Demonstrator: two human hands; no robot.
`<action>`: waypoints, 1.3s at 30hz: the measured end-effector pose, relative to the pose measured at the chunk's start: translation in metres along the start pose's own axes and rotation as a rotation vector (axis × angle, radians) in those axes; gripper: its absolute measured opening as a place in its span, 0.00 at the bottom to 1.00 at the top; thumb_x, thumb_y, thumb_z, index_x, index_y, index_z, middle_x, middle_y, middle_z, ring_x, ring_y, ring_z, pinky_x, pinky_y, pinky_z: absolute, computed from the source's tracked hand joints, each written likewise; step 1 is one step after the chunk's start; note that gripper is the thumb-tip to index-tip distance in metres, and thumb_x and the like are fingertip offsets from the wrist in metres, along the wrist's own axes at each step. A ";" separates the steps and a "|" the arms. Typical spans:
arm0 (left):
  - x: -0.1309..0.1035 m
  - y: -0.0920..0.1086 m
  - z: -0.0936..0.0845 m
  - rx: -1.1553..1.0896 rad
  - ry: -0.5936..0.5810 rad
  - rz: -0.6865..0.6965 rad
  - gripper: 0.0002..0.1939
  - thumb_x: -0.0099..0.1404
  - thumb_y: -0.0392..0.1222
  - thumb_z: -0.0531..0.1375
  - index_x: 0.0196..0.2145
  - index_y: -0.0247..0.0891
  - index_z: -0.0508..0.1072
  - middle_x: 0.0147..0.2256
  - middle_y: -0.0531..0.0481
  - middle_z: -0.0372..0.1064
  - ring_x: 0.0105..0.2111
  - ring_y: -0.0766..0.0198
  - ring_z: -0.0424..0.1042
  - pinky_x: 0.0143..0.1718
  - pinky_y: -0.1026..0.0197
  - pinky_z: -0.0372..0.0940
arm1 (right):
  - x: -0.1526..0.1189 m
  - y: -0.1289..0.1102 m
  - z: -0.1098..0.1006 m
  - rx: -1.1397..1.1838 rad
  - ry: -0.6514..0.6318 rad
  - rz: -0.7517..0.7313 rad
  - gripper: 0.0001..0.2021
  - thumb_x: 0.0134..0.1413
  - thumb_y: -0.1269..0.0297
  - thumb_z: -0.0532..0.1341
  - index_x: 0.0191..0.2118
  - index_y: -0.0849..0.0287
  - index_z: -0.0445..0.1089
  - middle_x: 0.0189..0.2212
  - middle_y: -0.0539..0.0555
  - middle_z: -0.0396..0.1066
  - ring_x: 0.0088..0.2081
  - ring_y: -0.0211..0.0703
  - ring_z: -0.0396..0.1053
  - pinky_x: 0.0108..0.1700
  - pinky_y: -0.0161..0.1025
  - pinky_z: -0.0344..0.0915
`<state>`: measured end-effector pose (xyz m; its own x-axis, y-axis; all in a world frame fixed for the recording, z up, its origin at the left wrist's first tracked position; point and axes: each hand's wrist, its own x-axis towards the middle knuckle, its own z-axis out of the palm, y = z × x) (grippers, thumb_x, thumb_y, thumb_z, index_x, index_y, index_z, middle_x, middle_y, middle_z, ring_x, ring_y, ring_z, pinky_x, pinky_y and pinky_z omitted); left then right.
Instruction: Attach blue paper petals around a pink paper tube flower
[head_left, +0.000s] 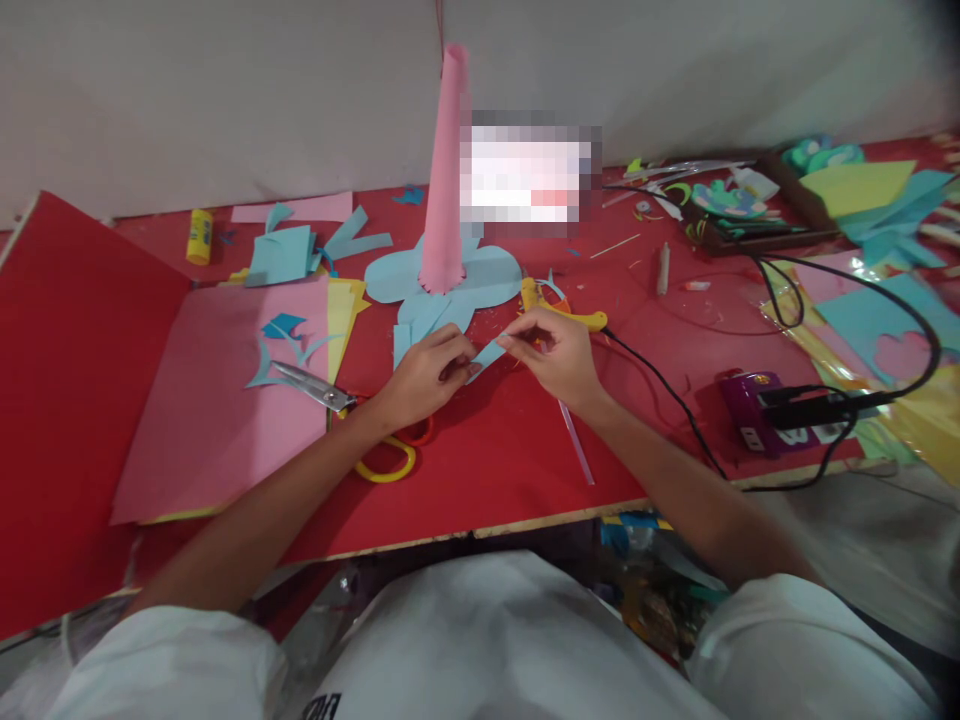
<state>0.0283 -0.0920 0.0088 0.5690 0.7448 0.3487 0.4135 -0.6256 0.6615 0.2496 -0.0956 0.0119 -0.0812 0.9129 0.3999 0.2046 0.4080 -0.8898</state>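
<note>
Between my two hands stretches a short light-blue paper strip. My left hand has its fingers curled at the lower end of it. At the upper end, my right hand pinches the strip between thumb and fingertips. Just beyond stands a tall pink paper cone on a light-blue petal-shaped paper base. More light-blue strips lie by my left hand. A yellow glue gun rests behind my right hand, partly hidden by it. Scissors lie under my left forearm.
Pink sheets are stacked at the left beside a red upright board. A glue stick stands behind. On the right are a purple box with black cables, a dark tray and coloured paper. A clear glue rod lies near the front edge.
</note>
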 end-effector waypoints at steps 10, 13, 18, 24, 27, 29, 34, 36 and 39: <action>0.000 0.000 -0.001 -0.015 0.021 -0.023 0.05 0.72 0.34 0.61 0.35 0.38 0.69 0.34 0.52 0.63 0.32 0.66 0.65 0.37 0.62 0.62 | 0.004 0.003 -0.010 0.054 -0.110 0.039 0.13 0.61 0.50 0.69 0.44 0.52 0.79 0.40 0.53 0.80 0.41 0.44 0.77 0.43 0.42 0.74; 0.001 0.001 -0.002 -0.012 0.031 -0.031 0.06 0.71 0.34 0.61 0.35 0.39 0.69 0.34 0.51 0.63 0.32 0.66 0.64 0.36 0.62 0.61 | 0.006 0.002 -0.015 0.098 -0.041 0.059 0.15 0.61 0.48 0.70 0.46 0.51 0.78 0.40 0.53 0.79 0.43 0.44 0.77 0.44 0.42 0.75; 0.002 0.002 -0.003 -0.011 0.030 -0.029 0.06 0.71 0.33 0.60 0.34 0.38 0.68 0.35 0.50 0.65 0.32 0.66 0.64 0.36 0.62 0.62 | 0.009 0.003 -0.023 0.132 0.129 0.102 0.18 0.61 0.41 0.67 0.37 0.51 0.74 0.30 0.50 0.73 0.30 0.40 0.70 0.33 0.40 0.71; 0.001 0.001 -0.003 -0.020 0.042 -0.017 0.06 0.71 0.34 0.60 0.34 0.38 0.68 0.34 0.51 0.63 0.31 0.67 0.63 0.34 0.63 0.61 | 0.008 0.003 -0.020 0.238 0.128 0.128 0.25 0.63 0.36 0.62 0.28 0.52 0.62 0.23 0.47 0.60 0.25 0.38 0.61 0.27 0.39 0.63; 0.001 -0.001 -0.002 -0.020 0.046 -0.009 0.07 0.71 0.34 0.61 0.34 0.38 0.68 0.34 0.52 0.62 0.30 0.67 0.62 0.33 0.63 0.60 | 0.006 0.002 -0.018 0.189 0.149 0.101 0.28 0.67 0.36 0.58 0.24 0.53 0.58 0.19 0.46 0.54 0.23 0.38 0.59 0.28 0.40 0.63; 0.001 -0.001 -0.002 -0.018 0.041 -0.019 0.07 0.71 0.34 0.61 0.34 0.39 0.67 0.34 0.52 0.62 0.29 0.67 0.62 0.33 0.63 0.60 | 0.005 0.000 -0.017 0.118 0.141 0.064 0.27 0.68 0.37 0.57 0.25 0.53 0.63 0.21 0.48 0.60 0.26 0.39 0.64 0.31 0.40 0.65; 0.000 0.000 -0.001 -0.004 0.019 -0.015 0.06 0.70 0.32 0.60 0.35 0.39 0.68 0.34 0.52 0.62 0.31 0.66 0.63 0.35 0.63 0.61 | 0.001 0.000 -0.007 -0.023 -0.079 0.007 0.27 0.52 0.35 0.71 0.48 0.51 0.75 0.41 0.54 0.78 0.43 0.46 0.75 0.41 0.42 0.71; 0.000 -0.001 -0.001 0.006 0.001 -0.012 0.06 0.69 0.31 0.59 0.35 0.39 0.68 0.35 0.51 0.63 0.32 0.65 0.64 0.36 0.62 0.61 | 0.000 0.003 -0.001 -0.088 -0.113 0.002 0.25 0.52 0.35 0.71 0.41 0.52 0.76 0.38 0.53 0.79 0.40 0.46 0.75 0.42 0.43 0.70; 0.000 -0.001 0.000 0.008 -0.017 -0.017 0.06 0.71 0.33 0.59 0.35 0.39 0.68 0.35 0.51 0.63 0.33 0.65 0.65 0.36 0.62 0.61 | -0.002 0.006 0.003 -0.149 -0.084 0.001 0.24 0.56 0.34 0.68 0.33 0.54 0.75 0.31 0.52 0.78 0.35 0.45 0.72 0.40 0.43 0.69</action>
<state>0.0278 -0.0916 0.0086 0.5737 0.7512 0.3264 0.4288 -0.6151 0.6617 0.2486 -0.0945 0.0052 -0.1614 0.9134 0.3738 0.3469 0.4071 -0.8449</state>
